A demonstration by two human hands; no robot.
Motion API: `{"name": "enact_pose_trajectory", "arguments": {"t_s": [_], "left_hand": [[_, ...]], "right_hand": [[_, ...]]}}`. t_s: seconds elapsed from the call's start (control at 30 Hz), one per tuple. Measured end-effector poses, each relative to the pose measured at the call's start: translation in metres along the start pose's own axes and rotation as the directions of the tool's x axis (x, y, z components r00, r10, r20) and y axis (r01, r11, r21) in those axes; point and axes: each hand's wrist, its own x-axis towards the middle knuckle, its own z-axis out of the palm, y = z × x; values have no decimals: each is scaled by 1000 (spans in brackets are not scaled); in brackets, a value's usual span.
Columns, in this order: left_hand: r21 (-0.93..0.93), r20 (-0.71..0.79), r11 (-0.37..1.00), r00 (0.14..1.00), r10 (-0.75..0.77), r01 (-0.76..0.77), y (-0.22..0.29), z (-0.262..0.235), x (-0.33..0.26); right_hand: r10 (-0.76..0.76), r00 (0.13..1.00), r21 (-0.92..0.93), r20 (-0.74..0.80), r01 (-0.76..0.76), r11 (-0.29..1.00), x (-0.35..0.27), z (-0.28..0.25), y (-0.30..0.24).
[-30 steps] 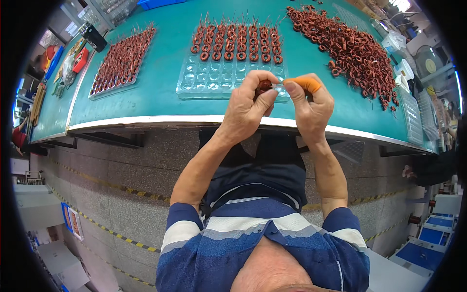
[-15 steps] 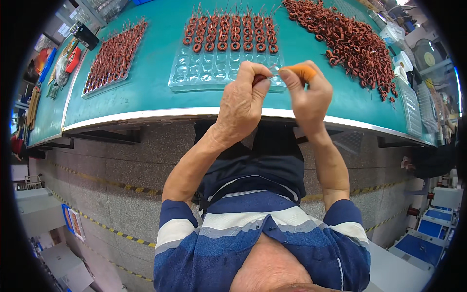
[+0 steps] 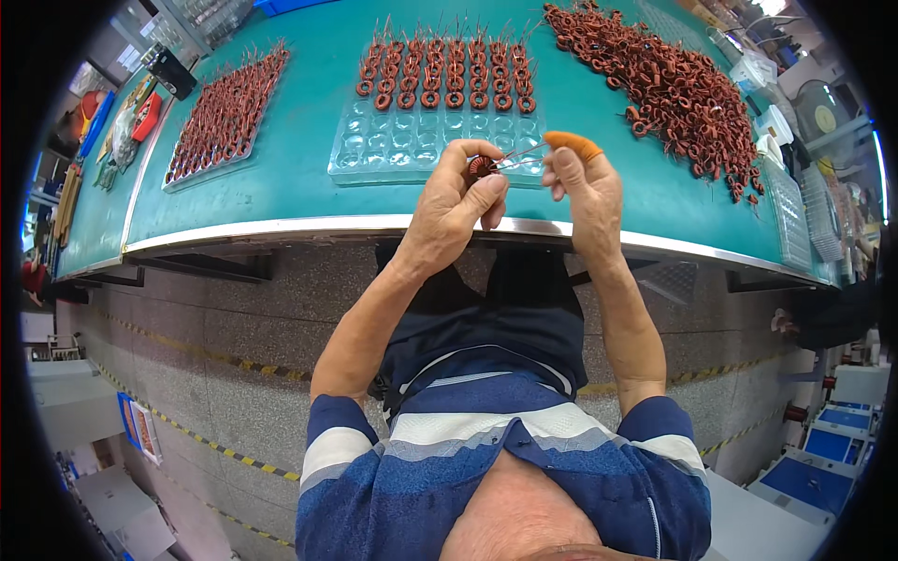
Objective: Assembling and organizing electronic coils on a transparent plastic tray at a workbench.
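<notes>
My left hand (image 3: pixel 449 206) is closed on a small ring coil (image 3: pixel 481 167) wound with reddish-brown wire, pinched between thumb and fingers above the table's front edge. Thin wire leads (image 3: pixel 524 153) stick out of the coil to the right. At their far ends is my right hand (image 3: pixel 593 192), with an orange finger cot (image 3: pixel 572 143) on the index finger. Its thumb and index finger are closed together by the lead tips. Behind my hands lies a clear plastic tray (image 3: pixel 374 166); similar coils (image 3: pixel 455 99) stand in its far rows, leads upward, and its nearer pockets hold none.
A second filled tray (image 3: pixel 210 159) lies to the left on the green table (image 3: pixel 309 103). Loose coils (image 3: pixel 673 103) are heaped at the right. Stacked clear trays (image 3: pixel 793 220) stand at the right edge. A black container (image 3: pixel 168 73) and red box (image 3: pixel 148 117) sit far left.
My hands have moved apart, the left slightly down and left. The coil and its leads, mostly hidden before, now show between them. My right fingers are now out by the lead tips.
</notes>
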Motion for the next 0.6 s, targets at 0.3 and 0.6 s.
{"name": "enact_pose_trajectory", "arguments": {"t_s": [0.3,0.6], "left_hand": [[78,-24,996,999,-35,37,3,-1,-1],[-41,-77,997,995,-69,66,1,-2,-6]], "right_hand": [[27,1000,-44,14,-26,999,-14,24,-13],[96,991,237,91,-115,965,-13,16,5]]}}
